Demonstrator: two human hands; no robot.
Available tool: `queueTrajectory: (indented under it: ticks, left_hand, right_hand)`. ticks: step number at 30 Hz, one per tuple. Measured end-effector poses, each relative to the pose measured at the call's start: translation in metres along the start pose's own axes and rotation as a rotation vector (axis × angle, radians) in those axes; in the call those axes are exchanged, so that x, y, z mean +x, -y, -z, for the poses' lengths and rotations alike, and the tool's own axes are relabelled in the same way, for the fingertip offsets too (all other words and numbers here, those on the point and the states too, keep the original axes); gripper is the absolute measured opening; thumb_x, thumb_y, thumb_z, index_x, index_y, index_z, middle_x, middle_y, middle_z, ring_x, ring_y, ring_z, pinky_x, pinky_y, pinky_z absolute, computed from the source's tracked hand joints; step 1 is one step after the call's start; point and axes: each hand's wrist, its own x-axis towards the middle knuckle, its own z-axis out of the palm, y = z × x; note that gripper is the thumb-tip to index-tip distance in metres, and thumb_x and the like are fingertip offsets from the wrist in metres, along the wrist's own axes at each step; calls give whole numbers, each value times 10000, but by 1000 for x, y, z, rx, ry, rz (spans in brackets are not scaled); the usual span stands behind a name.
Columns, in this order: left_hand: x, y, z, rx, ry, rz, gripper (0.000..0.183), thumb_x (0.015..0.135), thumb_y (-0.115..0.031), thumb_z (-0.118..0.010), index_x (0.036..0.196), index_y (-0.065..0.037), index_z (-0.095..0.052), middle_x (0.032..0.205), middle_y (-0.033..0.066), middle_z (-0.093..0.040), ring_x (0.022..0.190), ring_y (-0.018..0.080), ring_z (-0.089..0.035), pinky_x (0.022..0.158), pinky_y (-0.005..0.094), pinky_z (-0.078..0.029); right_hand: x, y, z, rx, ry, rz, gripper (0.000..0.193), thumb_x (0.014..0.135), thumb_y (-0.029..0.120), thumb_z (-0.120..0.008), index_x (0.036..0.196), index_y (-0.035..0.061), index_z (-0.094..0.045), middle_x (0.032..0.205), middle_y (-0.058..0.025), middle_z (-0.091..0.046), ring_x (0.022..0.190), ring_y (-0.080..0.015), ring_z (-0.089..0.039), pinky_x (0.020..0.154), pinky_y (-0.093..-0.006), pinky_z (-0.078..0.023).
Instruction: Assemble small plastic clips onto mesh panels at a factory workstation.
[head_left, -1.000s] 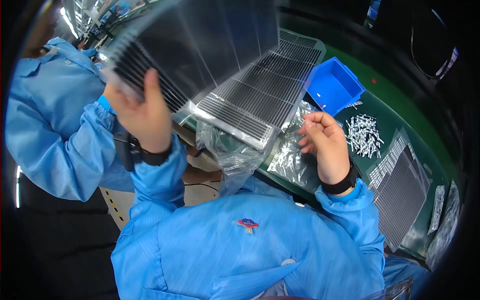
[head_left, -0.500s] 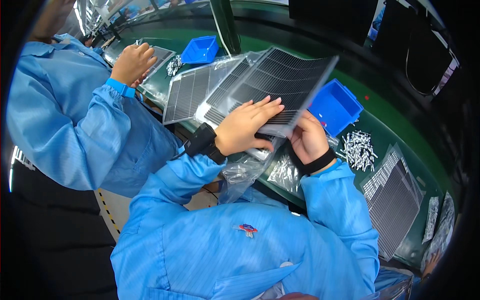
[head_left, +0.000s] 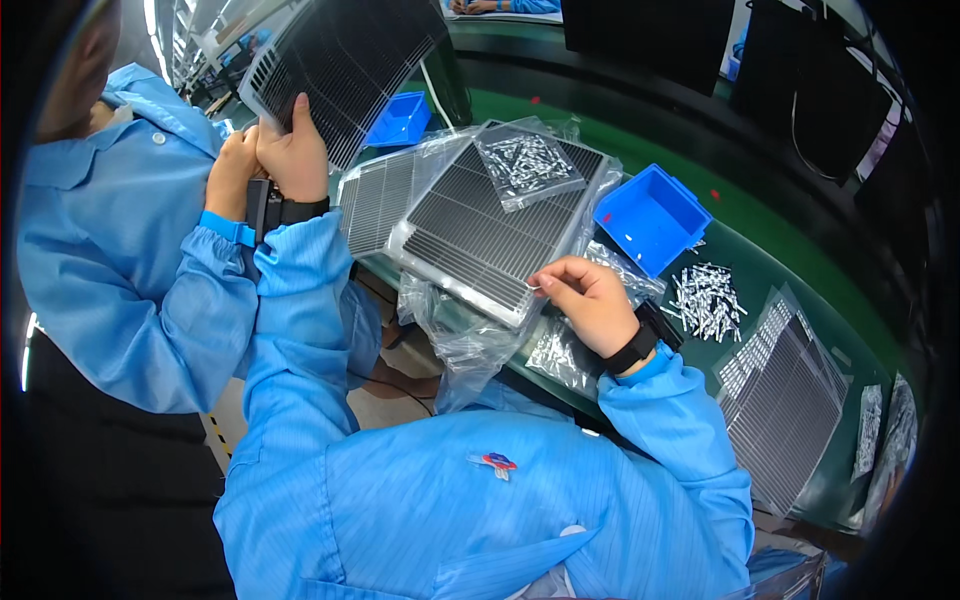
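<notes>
My left hand (head_left: pixel 295 160) is raised at the upper left. It grips the lower edge of a dark, thin panel with a fine line grid (head_left: pixel 345 75), thumb on its face. A co-worker's hand (head_left: pixel 232 170) is right beside it, partly hidden. My right hand (head_left: pixel 595 305) is at the front right corner of a stack of similar grid panels (head_left: pixel 470 220). Its thumb and forefinger are pinched together; a small pale bit shows at the tips, too small to name. On the stack lies a clear bag of small silvery parts (head_left: pixel 528 165).
A blue bin (head_left: pixel 655 220) stands right of the stack, near a loose pile of small silvery parts (head_left: pixel 705 303). Further right is another gridded panel (head_left: pixel 785 410) under clear film. Crumpled plastic film (head_left: pixel 450 340) hangs over the table's front edge. A second blue bin (head_left: pixel 400 120) stands behind.
My left hand has carried the panel up and left, off the stack, toward the co-worker. This uncovers the bag of parts. My right hand has let go of that panel and moved slightly down.
</notes>
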Motion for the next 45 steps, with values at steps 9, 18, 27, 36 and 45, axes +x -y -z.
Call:
queueTrajectory:
  ticks: [9,18,27,36,45]
  left_hand:
    - [6,-4,11,100,31,-28,181,928,-91,-675,1058,35,-667,959,131,-729,849,186,-681,782,303,-513]
    - [9,-15,20,-54,-78,80,132,928,-19,-652,1018,70,-616,884,129,-688,712,134,-623,595,286,-507]
    - [-4,-5,37,523,-100,-336,517,785,-90,-749,1274,-22,-595,1363,180,-554,1320,379,-450,1121,478,-305]
    - [-113,-110,11,-175,1334,-202,487,660,-187,-863,1101,-84,-686,1278,124,-600,1181,345,-556,999,428,-455]
    - [-135,-117,13,-301,1532,-298,215,729,-176,-781,924,-93,-747,994,36,-685,925,243,-632,781,366,-523]
  right_hand:
    - [-10,-5,-5,-190,-2,8,156,916,140,-677,956,-9,-701,742,-48,-688,666,-84,-612,619,-262,-494]
    - [-15,-7,-6,-165,18,-18,149,918,143,-682,950,-1,-704,750,-43,-691,683,-86,-616,633,-263,-497]
    - [-13,-3,-5,-170,32,-7,155,926,147,-676,955,-3,-699,769,-36,-689,707,-79,-609,654,-261,-497]
    - [-28,11,-7,-298,23,30,134,915,128,-667,938,0,-700,728,-43,-671,655,-74,-591,605,-259,-480]
    - [-44,-2,13,-225,-213,-7,95,938,59,-628,944,-20,-678,772,-39,-689,701,-56,-611,618,-226,-477]
